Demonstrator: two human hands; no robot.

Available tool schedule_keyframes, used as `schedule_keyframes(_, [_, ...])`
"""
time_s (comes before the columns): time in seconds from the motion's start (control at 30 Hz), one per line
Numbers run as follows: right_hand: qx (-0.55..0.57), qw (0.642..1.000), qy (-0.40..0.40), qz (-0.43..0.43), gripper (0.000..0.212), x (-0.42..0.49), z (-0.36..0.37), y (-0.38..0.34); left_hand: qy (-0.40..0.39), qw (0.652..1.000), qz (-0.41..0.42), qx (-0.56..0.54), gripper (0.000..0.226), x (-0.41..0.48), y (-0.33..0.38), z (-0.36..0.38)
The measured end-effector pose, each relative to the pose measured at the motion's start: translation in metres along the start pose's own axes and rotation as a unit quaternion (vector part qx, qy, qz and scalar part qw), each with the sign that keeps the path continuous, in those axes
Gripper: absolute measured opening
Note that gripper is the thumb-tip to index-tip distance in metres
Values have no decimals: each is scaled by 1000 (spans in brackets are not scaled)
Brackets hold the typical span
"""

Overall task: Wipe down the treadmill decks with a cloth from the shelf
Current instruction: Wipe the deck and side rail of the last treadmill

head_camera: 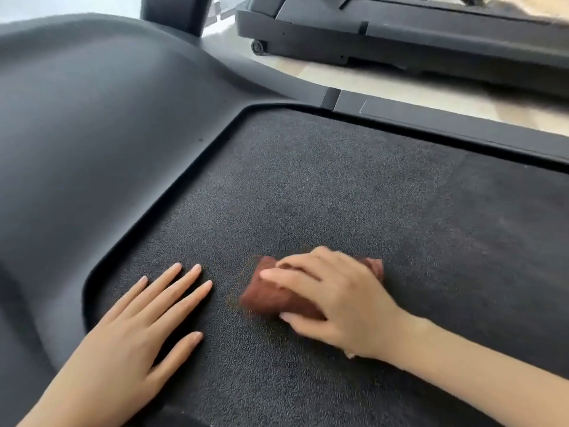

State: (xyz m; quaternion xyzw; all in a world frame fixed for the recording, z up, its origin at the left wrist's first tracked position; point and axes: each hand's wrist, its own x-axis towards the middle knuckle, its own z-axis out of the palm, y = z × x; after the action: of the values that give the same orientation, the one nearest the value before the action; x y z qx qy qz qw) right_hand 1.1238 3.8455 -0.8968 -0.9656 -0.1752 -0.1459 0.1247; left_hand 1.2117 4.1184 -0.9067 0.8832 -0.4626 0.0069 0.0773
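Motor cover (pixel 92 124): smooth black moulded housing, left and far-left of the scene; its raised curved lip borders the belt.
Left hand (pixel 138 328): near left, lying flat and palm down on the belt just inside the lip; fingers spread and straight, pointing far-right; it holds nothing and touches only the belt.
Treadmill deck (pixel 323 192): dark, grainy belt filling the centre and right of the scene; both hands rest on its near part.
Cloth (pixel 277 294): reddish-brown, folded into a small thick pad, lying on the belt near centre, to the right of the left hand with a strip of bare belt between them; its left end and far-right corner show past the hand on top of it.
Right hand (pixel 335 300): right of centre, palm down on the cloth; fingers curled over the top, thumb tucked against the near edge, so the hand is closed round the cloth and presses it to the belt. Edges of hand and cloth are blurred.
Side rail (pixel 446 124): black strip along the far edge of the belt, running to the right.
Floor (pixel 385 84): pale, beyond the rail.
Second treadmill (pixel 400 32): black, far right, standing on the floor well apart from the hands.
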Motion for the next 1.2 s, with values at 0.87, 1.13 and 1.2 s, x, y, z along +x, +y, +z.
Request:
schedule_keyframes(0.87, [33, 999, -14, 12, 40, 1, -8, -5, -12, 994, -69, 84, 58, -38, -48, -26])
schedule_keyframes(1.13, [76, 994, 42, 73, 39, 66, 34, -73, 84, 986, -125, 76, 47, -45, -40, -35])
schedule_keyframes(1.2, [85, 992, 47, 77, 40, 69, 39, -100, 130, 982, -137, -13, 43, -47, -45, -38])
